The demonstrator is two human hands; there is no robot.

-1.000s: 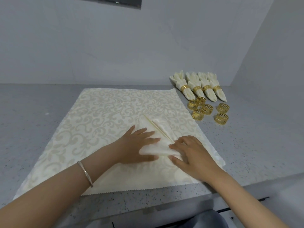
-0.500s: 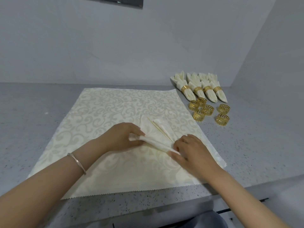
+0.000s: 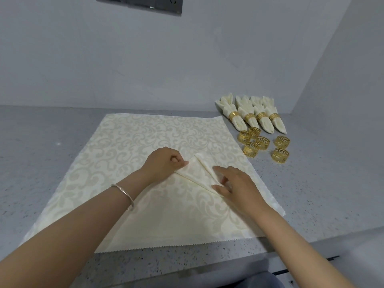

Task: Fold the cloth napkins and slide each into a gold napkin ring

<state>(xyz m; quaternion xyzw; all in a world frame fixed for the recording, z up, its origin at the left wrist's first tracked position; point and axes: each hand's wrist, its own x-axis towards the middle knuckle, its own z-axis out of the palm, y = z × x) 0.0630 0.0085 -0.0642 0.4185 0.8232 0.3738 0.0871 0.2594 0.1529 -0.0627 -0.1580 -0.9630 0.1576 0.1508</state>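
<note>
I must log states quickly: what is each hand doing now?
Left hand: pinches the napkin at its left corner.
Right hand: touches the napkin; grip cannot be told.
</note>
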